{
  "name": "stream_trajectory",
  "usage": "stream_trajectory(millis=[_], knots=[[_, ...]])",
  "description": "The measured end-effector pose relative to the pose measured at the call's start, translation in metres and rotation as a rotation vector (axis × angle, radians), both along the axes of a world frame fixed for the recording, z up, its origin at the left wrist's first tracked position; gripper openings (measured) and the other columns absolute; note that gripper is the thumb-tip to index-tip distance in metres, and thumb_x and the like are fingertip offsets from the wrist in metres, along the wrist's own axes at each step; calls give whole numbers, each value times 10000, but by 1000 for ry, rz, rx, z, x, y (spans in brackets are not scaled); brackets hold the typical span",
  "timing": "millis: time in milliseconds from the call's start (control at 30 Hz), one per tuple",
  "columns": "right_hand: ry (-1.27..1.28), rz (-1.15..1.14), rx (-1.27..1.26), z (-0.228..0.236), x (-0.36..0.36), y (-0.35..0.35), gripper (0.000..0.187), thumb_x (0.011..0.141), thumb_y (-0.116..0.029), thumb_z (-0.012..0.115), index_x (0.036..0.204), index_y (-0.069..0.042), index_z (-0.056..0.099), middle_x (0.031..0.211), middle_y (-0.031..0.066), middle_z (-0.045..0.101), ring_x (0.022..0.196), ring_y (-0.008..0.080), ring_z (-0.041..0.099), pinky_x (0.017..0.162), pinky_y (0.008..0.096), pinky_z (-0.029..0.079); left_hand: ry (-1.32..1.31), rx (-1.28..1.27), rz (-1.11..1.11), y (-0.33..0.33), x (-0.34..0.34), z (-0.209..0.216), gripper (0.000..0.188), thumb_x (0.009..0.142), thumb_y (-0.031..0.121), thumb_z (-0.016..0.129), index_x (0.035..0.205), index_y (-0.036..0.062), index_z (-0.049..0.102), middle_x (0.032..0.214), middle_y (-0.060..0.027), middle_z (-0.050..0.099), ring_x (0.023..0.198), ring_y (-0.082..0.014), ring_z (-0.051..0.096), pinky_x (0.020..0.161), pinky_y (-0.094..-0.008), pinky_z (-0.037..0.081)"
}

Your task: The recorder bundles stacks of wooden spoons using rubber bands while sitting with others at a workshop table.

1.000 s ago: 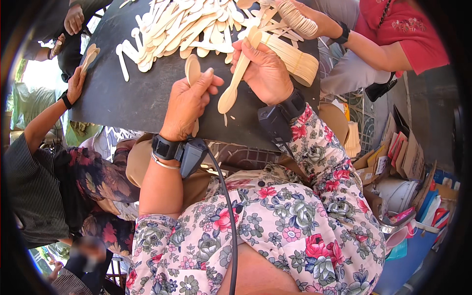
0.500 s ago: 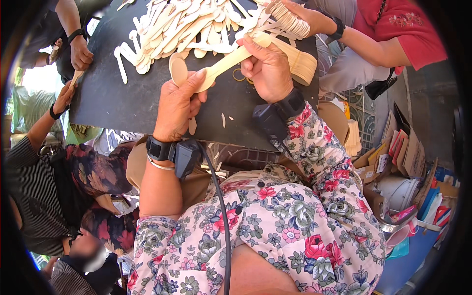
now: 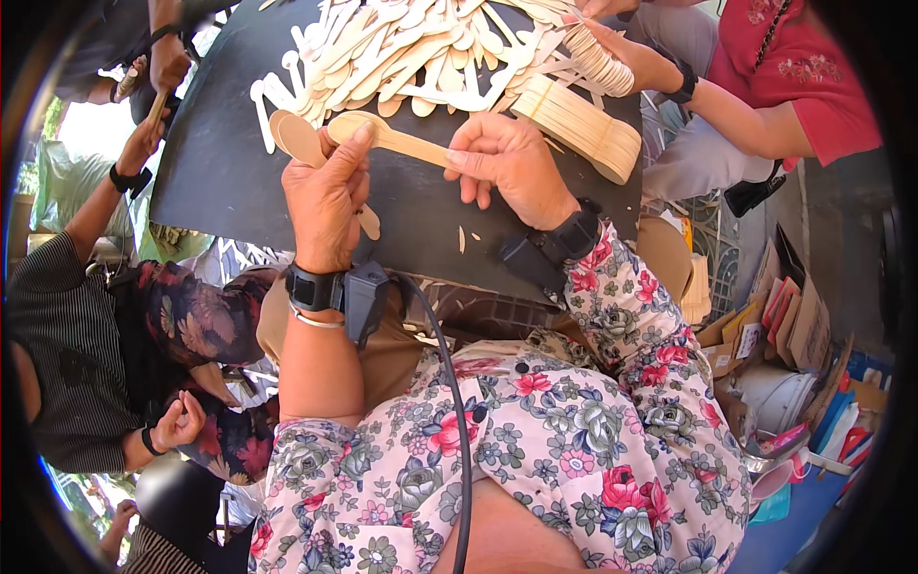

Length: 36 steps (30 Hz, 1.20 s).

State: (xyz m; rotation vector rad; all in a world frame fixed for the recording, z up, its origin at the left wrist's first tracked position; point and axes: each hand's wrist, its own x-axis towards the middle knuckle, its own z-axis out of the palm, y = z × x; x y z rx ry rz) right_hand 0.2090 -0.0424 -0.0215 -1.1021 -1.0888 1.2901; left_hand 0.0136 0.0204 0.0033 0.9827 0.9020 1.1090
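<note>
My left hand [image 3: 327, 212] is closed around a few pale wooden spoons. Their round bowls [image 3: 298, 140] stick out above the fingers, and a handle end [image 3: 369, 222] shows below the palm. Another wooden spoon [image 3: 406, 143] lies nearly level between my hands. Its bowl is under my left thumb, while my right hand [image 3: 521, 170] pinches the handle end between thumb and fingers. Beyond my hands a loose heap of wooden spoons [image 3: 368, 62] covers the far part of the dark table [image 3: 215, 196]. To the right of the heap lies a neatly stacked bundle of spoons [image 3: 583, 129].
Across the right corner, a person in red holds a stack of spoons [image 3: 598, 59]. Other people's hands [image 3: 143, 143] are at the table's left edge. A black cable [image 3: 449, 383] hangs over my lap. Cardboard boxes [image 3: 798, 316] and a white bucket [image 3: 770, 392] stand at right.
My right hand has come down, and the spoon between my hands has gone from slanting to nearly level. My left hand has risen slightly. At lower left, another person's hand has come into view.
</note>
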Motion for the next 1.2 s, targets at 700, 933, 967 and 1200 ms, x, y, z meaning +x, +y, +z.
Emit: stream_trajectory(millis=[700,933,967,1200], knots=[[-367,-191,285,-4,-50,-18,298,805,-5,635,1103,-15,640,918,162,660,786,270,659,687,323,512,-302,-129,-98,-4,25,-14,355,967,372,549,753,95,495,704,-17,515,518,-69,372,428,-215,277],[-283,-135,234,-7,-74,-15,311,817,-16,643,1128,-18,628,985,156,660,819,261,653,719,306,509,-206,-11,163,-2,17,-18,511,956,449,543,612,92,421,616,-30,451,567,-123,416,536,-271,347],[-285,-140,288,-5,-77,-15,309,824,-17,642,1133,-22,628,996,155,659,820,262,651,720,302,507,-198,12,206,-2,16,-20,504,953,445,550,608,95,435,606,-28,463,564,-123,430,524,-276,356],[46,-20,54,2,-69,-33,268,903,-47,605,1167,-21,641,842,-6,630,647,39,521,545,168,393,-325,-198,213,-20,30,-20,594,878,589,574,576,108,397,551,-40,439,518,-161,494,479,-284,400]])
